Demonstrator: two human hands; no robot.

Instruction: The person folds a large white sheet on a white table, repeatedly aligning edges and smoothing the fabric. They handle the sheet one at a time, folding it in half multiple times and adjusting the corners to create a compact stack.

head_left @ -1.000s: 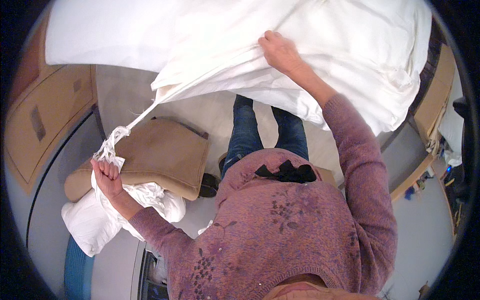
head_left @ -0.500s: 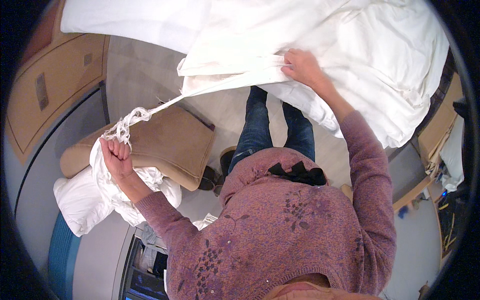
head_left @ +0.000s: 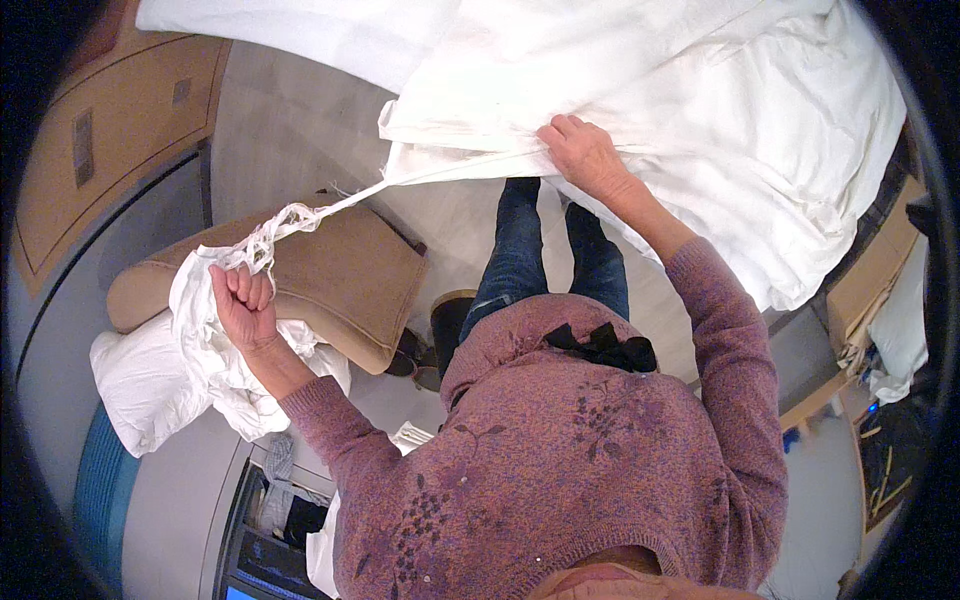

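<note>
A large white sheet (head_left: 640, 60) spreads across the far side, wrinkled toward the right. My right hand (head_left: 582, 152) is closed over its near edge, with a folded band of cloth running leftward from the fingers. That band narrows into a thin twisted strip (head_left: 350, 200) with frayed threads, stretched taut between my hands. At the left, my left hand (head_left: 245, 305) is a fist around the strip's other end, beside a tangle of knotted white threads (head_left: 268, 240). Below that fist hangs a loose white cloth bundle (head_left: 215, 370). What lies inside each grip is partly hidden.
A tan cushioned seat (head_left: 340, 280) stands below the strip, with shoes (head_left: 402, 362) on the floor beside it. Wooden drawers (head_left: 120, 140) line the left. A flattened cardboard box (head_left: 875, 270) leans at the right. At the lower left is a dark open case (head_left: 265, 555).
My right hand has slid a little leftward and nearer along the sheet's edge. The sheet's loose corner sits slightly farther right. My left hand keeps its hold, nearly in place.
</note>
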